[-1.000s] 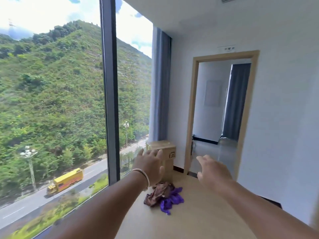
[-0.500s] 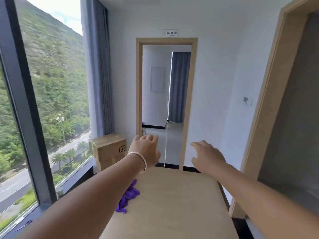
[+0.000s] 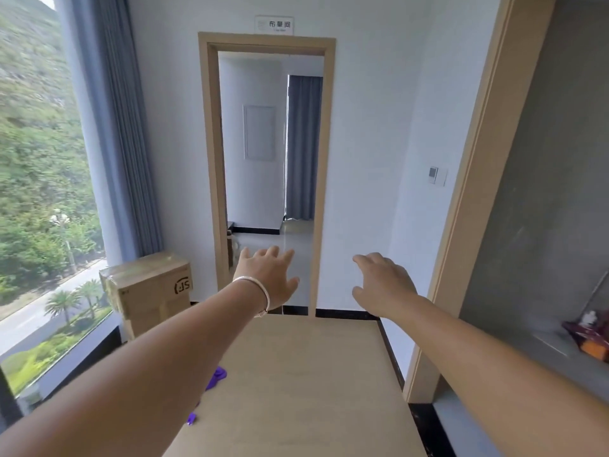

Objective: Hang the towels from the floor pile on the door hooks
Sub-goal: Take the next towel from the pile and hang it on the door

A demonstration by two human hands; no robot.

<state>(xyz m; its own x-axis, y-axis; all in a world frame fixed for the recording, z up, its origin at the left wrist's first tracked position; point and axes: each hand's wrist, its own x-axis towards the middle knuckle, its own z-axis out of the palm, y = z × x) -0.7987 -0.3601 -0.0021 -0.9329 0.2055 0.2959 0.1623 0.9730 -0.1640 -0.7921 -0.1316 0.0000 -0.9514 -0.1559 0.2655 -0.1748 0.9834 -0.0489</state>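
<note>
My left hand (image 3: 268,278), with a silver bracelet on the wrist, is stretched forward with fingers spread and holds nothing. My right hand (image 3: 384,285) reaches forward beside it, also empty with fingers apart. Only a purple edge of the towel pile (image 3: 216,377) shows on the tan floor (image 3: 306,384), the rest hidden under my left forearm. Straight ahead is an open doorway with a wooden frame (image 3: 211,166). No door hooks are in view.
A cardboard box (image 3: 148,288) stands by the grey curtain (image 3: 112,127) and the big window at left. A second wooden frame (image 3: 468,192) at right borders a grey recess with a ledge holding small items (image 3: 590,338). A wall switch (image 3: 436,175) sits between the frames.
The view has swung right and moved forward, from the window towards the doorway. The towel pile has slid under my left forearm. Both hands stay empty and outstretched.
</note>
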